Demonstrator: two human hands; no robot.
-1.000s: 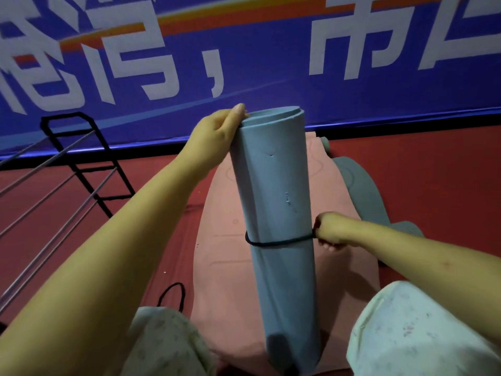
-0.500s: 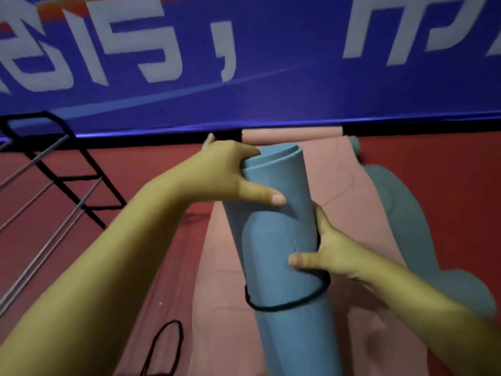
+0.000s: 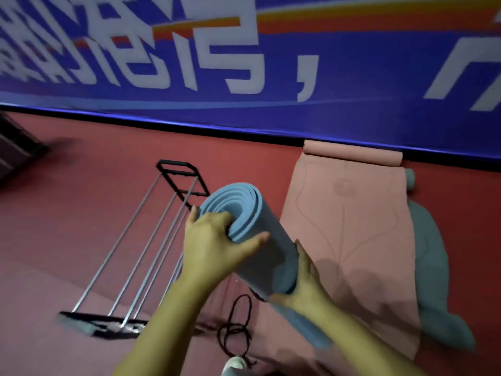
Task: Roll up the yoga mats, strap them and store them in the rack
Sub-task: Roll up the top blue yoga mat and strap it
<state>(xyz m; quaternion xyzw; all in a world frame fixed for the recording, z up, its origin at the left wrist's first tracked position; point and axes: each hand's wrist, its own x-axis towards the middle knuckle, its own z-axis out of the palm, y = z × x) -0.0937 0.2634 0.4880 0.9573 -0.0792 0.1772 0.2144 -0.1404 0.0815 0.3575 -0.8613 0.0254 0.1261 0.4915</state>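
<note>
Rolled blue yoga mat mid-frame, gripped by left hand at its end and right hand mid-body; keep it level, lower toward rack at 9 o'clock.

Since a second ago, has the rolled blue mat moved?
Yes. The rolled blue mat, held by both hands, has left its spot over the pink mat and swung left toward the rack.

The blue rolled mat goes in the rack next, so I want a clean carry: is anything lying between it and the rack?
Nothing visible blocks it. The blue rolled mat, gripped by left hand and right hand, is beside the rack; only bare red floor lies between them.
</note>
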